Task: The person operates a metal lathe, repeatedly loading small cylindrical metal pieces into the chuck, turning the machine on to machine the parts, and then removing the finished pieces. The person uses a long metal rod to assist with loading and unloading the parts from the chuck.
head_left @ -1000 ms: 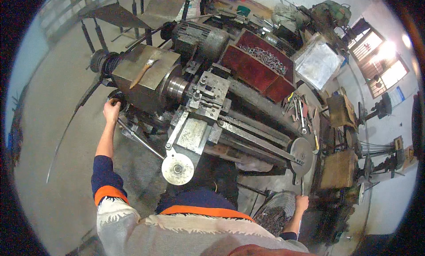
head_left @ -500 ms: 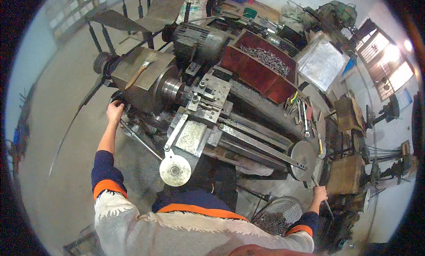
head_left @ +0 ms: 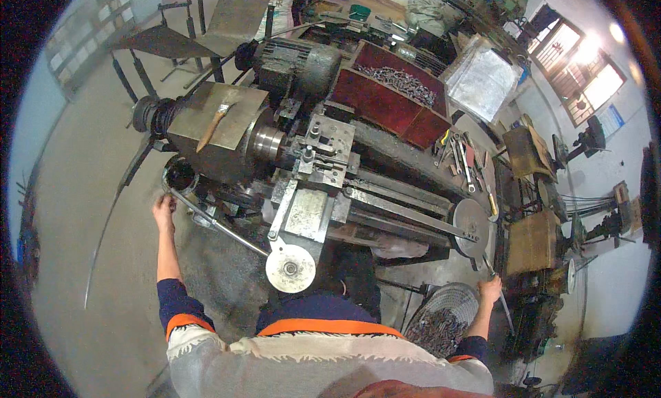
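Note:
A small metal lathe fills the middle, with its chuck (head_left: 267, 143), tool slide (head_left: 323, 150) and pale round disc (head_left: 290, 268) in front of me. My left hand (head_left: 164, 212) is closed, just beneath a dark round cup (head_left: 180, 174) at the lathe's left end; what its fingers hold, if anything, is too small to make out. My right hand (head_left: 490, 288) is wrapped round a thin metal lever (head_left: 505, 308) beside the grey round plate (head_left: 471, 227) at the right end. A long bright rod (head_left: 234, 234) runs from near the cup toward the disc.
A brush (head_left: 213, 128) lies on the headstock. Behind the bed stands a dark red box (head_left: 385, 102) of small metal parts. Spanners (head_left: 468, 167) and other tools lie right of it. A basket (head_left: 444, 319) of dark parts sits below my right arm. A motor (head_left: 296, 67) stands behind.
My left hand has drawn back from the cup's mouth to below it, toward me. My right hand keeps its grip on the lever. The whole view has shifted and tilted slightly.

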Available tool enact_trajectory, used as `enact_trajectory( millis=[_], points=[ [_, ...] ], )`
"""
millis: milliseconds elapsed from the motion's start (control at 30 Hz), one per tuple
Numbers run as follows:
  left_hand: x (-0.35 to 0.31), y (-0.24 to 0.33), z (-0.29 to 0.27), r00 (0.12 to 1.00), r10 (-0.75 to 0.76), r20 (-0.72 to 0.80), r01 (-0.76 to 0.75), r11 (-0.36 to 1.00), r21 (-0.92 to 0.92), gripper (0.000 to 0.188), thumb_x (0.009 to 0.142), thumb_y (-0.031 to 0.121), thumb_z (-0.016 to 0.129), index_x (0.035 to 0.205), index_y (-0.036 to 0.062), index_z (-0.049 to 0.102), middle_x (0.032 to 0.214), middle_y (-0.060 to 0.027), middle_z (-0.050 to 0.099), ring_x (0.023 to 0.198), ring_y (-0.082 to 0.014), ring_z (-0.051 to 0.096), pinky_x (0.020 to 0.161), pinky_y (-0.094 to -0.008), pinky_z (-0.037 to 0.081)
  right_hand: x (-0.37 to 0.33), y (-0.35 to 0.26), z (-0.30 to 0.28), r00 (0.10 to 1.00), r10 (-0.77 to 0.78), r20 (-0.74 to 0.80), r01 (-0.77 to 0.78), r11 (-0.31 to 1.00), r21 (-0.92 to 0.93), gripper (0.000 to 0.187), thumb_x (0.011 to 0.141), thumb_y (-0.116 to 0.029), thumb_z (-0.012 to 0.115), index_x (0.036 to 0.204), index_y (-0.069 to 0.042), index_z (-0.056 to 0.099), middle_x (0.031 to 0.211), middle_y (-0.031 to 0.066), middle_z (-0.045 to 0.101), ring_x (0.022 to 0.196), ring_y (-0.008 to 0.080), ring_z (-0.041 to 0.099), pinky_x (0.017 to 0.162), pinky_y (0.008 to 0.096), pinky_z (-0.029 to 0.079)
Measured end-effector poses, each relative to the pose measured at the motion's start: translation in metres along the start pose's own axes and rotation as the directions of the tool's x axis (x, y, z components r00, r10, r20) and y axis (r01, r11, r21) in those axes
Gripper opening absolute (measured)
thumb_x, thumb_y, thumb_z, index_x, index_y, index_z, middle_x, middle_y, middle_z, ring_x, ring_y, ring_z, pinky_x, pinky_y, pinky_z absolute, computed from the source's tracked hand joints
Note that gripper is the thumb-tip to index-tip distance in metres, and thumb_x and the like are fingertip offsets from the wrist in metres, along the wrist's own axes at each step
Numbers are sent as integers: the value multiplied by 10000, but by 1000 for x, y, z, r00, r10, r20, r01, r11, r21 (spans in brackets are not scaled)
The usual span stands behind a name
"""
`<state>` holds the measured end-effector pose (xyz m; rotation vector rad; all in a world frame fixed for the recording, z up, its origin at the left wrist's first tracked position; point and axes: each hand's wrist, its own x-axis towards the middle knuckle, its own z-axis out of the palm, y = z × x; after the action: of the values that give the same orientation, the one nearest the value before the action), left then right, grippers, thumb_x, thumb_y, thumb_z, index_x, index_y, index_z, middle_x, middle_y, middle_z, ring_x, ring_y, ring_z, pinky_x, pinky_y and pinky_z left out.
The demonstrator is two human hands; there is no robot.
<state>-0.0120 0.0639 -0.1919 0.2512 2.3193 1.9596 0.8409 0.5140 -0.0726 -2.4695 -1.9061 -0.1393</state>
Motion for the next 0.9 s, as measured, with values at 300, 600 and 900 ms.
enact_trajectory(
  millis=[300,600,900],
  points=[
    [-31,-23,55,931,10,365,-331,446,832,249,667,238,662,767,12,627,806,-199,632,793,-356,615,709,-430,491,0,-11,0,993,-88,-84,101,983,157,492,561,-210,623,1025,-45,631,949,224,622,915,360,594,805,409,465],
    [-37,-62,64,955,-36,294,-248,448,859,304,791,292,520,829,2,602,886,-152,642,874,-310,615,737,-378,481,-21,-84,-66,963,-218,-157,262,894,364,374,590,-181,627,932,-39,678,854,217,640,833,345,616,757,369,475],
    [-27,-45,27,909,-139,393,-290,466,836,337,776,346,603,937,51,620,960,-182,625,927,-317,596,798,-409,471,-45,-294,-130,574,-692,-438,807,389,444,342,594,-131,700,919,-38,653,903,152,633,868,311,602,785,385,467]
  ],
)
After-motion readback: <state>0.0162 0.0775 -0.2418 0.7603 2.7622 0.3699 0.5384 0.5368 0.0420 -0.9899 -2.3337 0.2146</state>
